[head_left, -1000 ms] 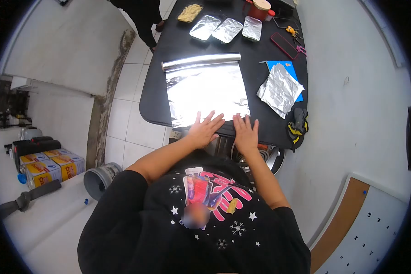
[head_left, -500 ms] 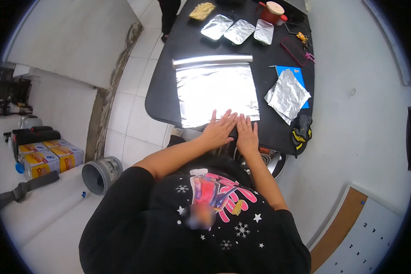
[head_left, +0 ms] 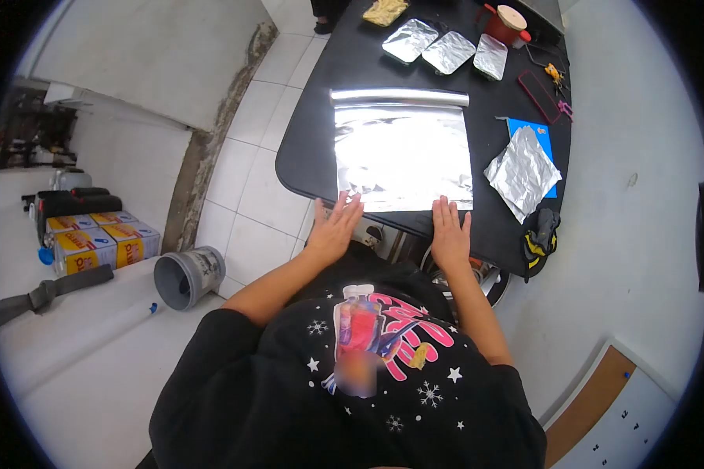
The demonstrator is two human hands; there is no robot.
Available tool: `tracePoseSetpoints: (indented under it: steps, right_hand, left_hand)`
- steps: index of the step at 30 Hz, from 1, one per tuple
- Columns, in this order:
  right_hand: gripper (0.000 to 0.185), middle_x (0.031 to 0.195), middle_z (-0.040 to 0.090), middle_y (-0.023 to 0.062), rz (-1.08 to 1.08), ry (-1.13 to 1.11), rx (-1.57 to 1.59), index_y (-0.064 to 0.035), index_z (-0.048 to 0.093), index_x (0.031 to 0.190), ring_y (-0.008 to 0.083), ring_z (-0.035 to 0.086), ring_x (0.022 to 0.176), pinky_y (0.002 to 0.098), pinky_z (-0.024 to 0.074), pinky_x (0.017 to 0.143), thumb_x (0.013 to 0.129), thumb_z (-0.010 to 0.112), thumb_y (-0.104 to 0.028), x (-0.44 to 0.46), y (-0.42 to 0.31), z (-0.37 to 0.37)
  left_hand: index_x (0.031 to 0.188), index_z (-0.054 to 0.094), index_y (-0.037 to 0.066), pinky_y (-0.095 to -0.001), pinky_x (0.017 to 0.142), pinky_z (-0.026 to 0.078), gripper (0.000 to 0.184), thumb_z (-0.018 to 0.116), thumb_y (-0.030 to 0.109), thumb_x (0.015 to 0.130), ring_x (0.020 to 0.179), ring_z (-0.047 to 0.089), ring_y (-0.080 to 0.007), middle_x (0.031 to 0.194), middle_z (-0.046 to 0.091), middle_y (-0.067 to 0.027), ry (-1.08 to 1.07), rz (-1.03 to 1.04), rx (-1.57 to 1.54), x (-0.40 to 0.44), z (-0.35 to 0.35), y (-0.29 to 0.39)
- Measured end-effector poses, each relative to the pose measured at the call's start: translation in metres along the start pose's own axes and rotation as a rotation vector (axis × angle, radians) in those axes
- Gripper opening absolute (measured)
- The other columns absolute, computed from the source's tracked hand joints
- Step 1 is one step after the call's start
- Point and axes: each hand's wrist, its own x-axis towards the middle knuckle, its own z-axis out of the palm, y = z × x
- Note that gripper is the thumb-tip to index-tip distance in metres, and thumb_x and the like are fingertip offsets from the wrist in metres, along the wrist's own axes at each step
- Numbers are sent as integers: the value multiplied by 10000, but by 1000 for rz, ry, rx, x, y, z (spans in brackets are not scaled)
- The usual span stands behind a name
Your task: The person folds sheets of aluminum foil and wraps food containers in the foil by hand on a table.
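A sheet of aluminium foil lies flat on the black table, still joined to its foil roll along the far side. At the sheet's near left corner, my left hand rests with its fingers stretched out on the edge. My right hand lies open at the near edge towards the right, fingertips touching the foil. Neither hand holds anything. To the right, loose crumpled foil pieces sit on a blue flat item.
At the table's far end are several foil-covered trays, a tray of yellowish food and a red pot. A red-rimmed phone-like item and black-yellow gloves lie on the right. A grey bucket and boxes are at left.
My hands have moved apart along the foil's near edge: the left hand went to the left corner, the right stays towards the right. The camera view has shifted slightly.
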Motion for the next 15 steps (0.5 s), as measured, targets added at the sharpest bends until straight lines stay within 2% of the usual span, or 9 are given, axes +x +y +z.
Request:
tracePoseSetpoints:
  steps: [2, 5, 6, 8, 11, 15]
  right_hand:
    - [593, 1490, 250, 88, 3, -11, -16, -60, 278, 1413, 261, 271, 1357, 532, 188, 1082, 841, 429, -91, 1, 0, -2]
    - [568, 1488, 254, 88, -1, -1, -16, -61, 291, 1408, 262, 276, 1353, 539, 182, 1082, 855, 417, -105, -1, 0, -3]
    - [566, 1487, 256, 89, -1, 7, -11, -60, 293, 1407, 263, 279, 1351, 543, 181, 1081, 856, 416, -106, -1, 0, -2]
    - [557, 1480, 271, 92, 9, 2, -2, -59, 307, 1399, 264, 283, 1349, 549, 179, 1078, 855, 419, -104, 0, -2, -4]
    - [525, 1459, 306, 100, 19, -15, 24, -53, 346, 1373, 269, 295, 1340, 556, 179, 1073, 856, 421, -104, 4, -4, -7]
    - [461, 1413, 368, 113, 14, 24, 39, -41, 412, 1316, 281, 326, 1316, 562, 188, 1064, 860, 420, -106, 11, -3, -9]
  left_hand:
    - [1401, 303, 95, -697, 997, 148, 640, 562, 251, 837, 1392, 136, -297, 1505, 184, -82, 9, -50, 32, -12, 2, -15]
    - [1390, 334, 132, -691, 1001, 154, 623, 572, 251, 827, 1380, 161, -311, 1497, 208, -80, 9, -161, -143, -26, -21, -26]
    - [1377, 354, 137, -686, 998, 165, 590, 562, 249, 836, 1372, 178, -311, 1487, 227, -79, 79, -149, -169, -19, -29, -30]
    - [1352, 396, 146, -676, 993, 188, 528, 543, 246, 854, 1355, 211, -312, 1468, 264, -78, 207, -124, -224, 3, -41, -42]
    - [1337, 407, 151, -688, 992, 195, 489, 525, 254, 874, 1347, 239, -296, 1445, 306, -73, 223, 23, -267, 70, -45, -59]
    - [1328, 408, 162, -692, 998, 211, 429, 465, 267, 915, 1345, 255, -260, 1436, 322, -60, 76, -81, -263, 130, -44, -75]
